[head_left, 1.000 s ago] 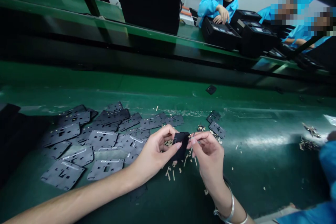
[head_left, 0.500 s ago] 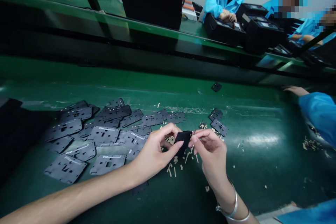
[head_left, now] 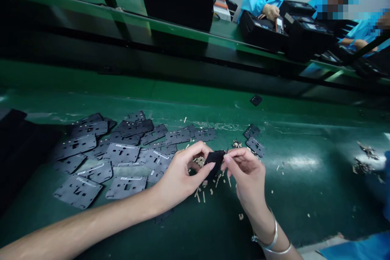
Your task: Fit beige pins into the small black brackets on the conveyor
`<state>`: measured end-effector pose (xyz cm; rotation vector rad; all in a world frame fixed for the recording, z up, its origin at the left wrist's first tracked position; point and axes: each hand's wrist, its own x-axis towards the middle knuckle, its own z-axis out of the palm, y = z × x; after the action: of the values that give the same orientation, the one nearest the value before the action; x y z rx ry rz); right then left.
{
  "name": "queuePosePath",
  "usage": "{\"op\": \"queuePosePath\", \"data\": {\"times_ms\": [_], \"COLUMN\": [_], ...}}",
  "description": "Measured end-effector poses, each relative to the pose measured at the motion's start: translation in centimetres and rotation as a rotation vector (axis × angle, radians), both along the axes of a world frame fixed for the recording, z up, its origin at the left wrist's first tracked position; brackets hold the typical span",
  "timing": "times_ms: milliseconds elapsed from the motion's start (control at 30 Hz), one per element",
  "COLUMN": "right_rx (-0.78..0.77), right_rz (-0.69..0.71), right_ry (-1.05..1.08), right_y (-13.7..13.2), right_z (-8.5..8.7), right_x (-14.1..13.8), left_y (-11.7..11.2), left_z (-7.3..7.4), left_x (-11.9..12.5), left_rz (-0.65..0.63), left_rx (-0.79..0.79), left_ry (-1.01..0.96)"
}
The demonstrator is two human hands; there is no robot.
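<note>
My left hand (head_left: 179,176) pinches a small black flat piece (head_left: 214,159) between thumb and fingers, just above the green belt (head_left: 304,195). My right hand (head_left: 245,172) meets it from the right, fingertips closed on the piece's upper right edge; a silver bangle sits on that wrist. Under and between my hands lie several small tan strips (head_left: 201,195). Left of my hands spreads a layer of several dark grey die-cut sheets (head_left: 122,154) with cut-outs and pale strips.
Two more grey sheets (head_left: 255,138) lie right of my hands and one small black piece (head_left: 256,100) farther back. Scrap bits (head_left: 364,162) sit at the right. Beyond a raised green rail, people in blue coats handle black boxes (head_left: 263,32).
My hands stayed together on the black piece, which has tilted flatter. A blue-sleeved arm that reached in from the right half a second ago has withdrawn. The view has shifted slightly.
</note>
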<state>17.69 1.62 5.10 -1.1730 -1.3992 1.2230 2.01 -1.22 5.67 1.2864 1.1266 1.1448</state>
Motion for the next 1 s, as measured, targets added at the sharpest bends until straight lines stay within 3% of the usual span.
{"op": "queuePosePath", "data": {"times_ms": [467,633,833,1000], "right_rx": [0.019,-0.069,-0.227,-0.260], "right_rz": [-0.065,-0.080,0.076,0.112], "right_ry": [-0.074,-0.050,0.303,0.328], "right_y": [-0.2,0.5,1.2,1.0], "right_z": [0.1,-0.2,-0.2,0.1], "right_x": [-0.1,0.1,0.3,0.3], "left_y": [-0.1,0.0,0.8,1.1], "left_z": [0.0,-0.2,-0.1,-0.1], "left_x": [0.1,0.0,-0.4,-0.2], "left_rz": [-0.009,-0.018,-0.010,-0.043], "left_rx": [0.025,0.044,-0.078,-0.157], "left_ry": [0.030,0.052,-0.224,-0.383]}}
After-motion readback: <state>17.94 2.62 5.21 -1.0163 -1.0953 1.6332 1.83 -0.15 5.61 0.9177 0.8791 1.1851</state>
